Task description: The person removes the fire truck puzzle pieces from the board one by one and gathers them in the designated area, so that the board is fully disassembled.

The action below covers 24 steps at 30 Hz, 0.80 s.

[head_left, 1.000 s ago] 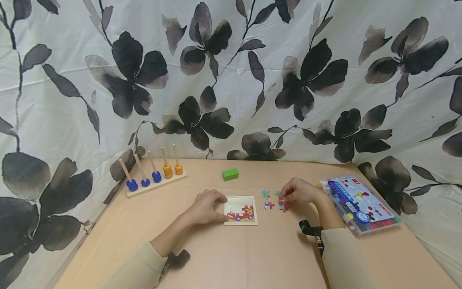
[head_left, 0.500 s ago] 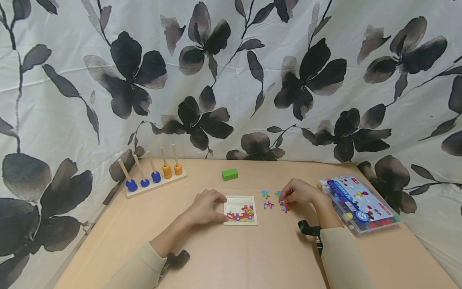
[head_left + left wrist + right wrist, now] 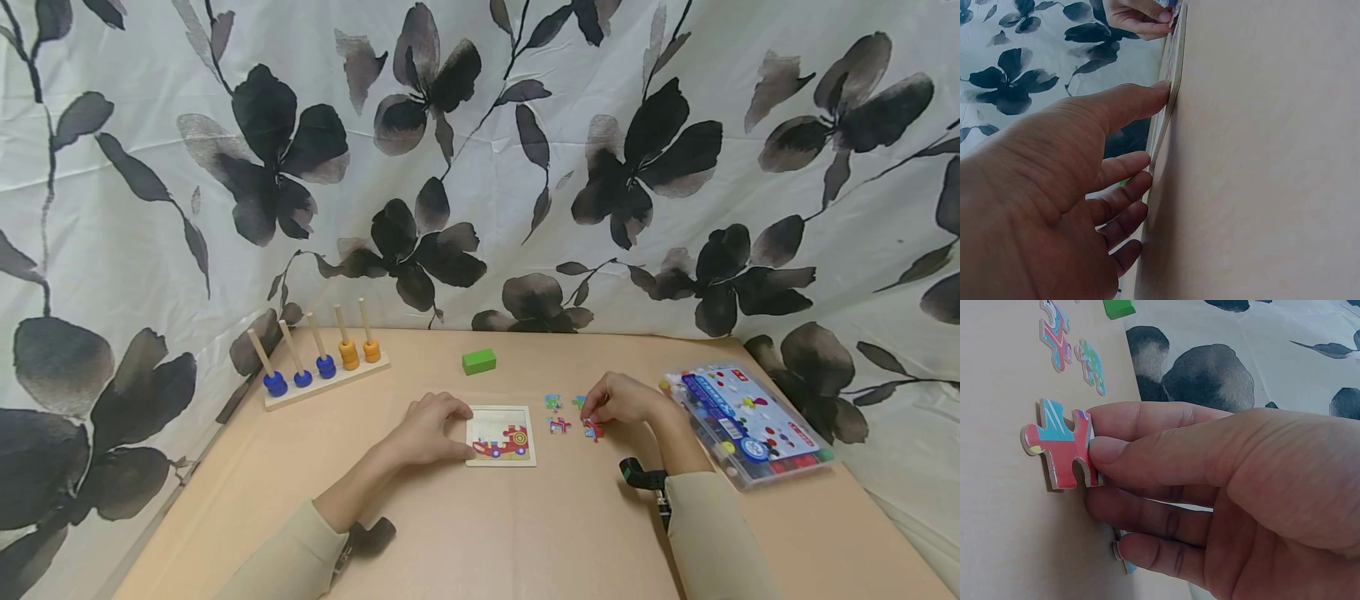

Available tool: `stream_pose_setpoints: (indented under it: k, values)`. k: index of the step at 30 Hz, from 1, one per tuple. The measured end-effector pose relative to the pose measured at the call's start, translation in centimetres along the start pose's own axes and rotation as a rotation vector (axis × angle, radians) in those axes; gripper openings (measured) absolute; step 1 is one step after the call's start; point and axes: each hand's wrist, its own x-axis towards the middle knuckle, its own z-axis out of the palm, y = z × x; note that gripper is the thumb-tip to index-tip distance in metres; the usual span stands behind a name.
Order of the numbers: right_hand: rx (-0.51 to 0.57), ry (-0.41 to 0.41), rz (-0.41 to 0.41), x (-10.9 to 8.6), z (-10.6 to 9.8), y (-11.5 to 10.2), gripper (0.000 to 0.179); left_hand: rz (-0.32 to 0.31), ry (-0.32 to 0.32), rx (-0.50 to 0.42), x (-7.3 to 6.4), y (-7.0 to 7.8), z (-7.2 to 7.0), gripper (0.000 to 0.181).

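A shallow wooden puzzle tray (image 3: pixel 501 413) lies on the table, with a red vehicle picture showing in its near part. My left hand (image 3: pixel 431 429) is at its left side; thumb and extended fingers touch the edge, as the left wrist view also shows. To the right, my right hand (image 3: pixel 622 398) pinches a red and blue jigsaw piece (image 3: pixel 1063 447) between thumb and forefinger, at or just above the tabletop. Other loose pieces lie nearby: a blue-green one (image 3: pixel 552 402), a red one (image 3: pixel 558 426) and one partly hidden by the right hand.
A green block (image 3: pixel 478 362) sits behind the tray. At the back left stands a peg board (image 3: pixel 330 385) with blue and orange beads. A clear plastic case (image 3: pixel 757 425) with colourful contents lies at the right. A floral cloth (image 3: pixel 525 208) hangs behind the table.
The piece in my right hand has shifted slightly to the near right and turned a little. My left hand and the tray stay where they were.
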Motion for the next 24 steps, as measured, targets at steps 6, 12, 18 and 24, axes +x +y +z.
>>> stream_pose_setpoints:
  k: [6,12,18,24]
  values:
    - [0.0,0.001,0.005,-0.04,0.13,-0.16,0.012,0.005,-0.001,0.004,0.03,-0.06,0.05,0.056]
    - [0.006,-0.003,0.013,-0.09,0.14,-0.3,0.012,0.009,0.0,0.005,0.06,-0.06,0.02,0.055]
    - [0.029,-0.003,0.028,0.03,0.21,-0.25,0.013,0.009,0.002,0.001,0.15,-0.2,0.11,0.056]
    - [0.037,0.002,0.034,-0.06,0.18,-0.44,0.013,0.01,0.004,0.004,0.17,-0.32,0.22,0.056]
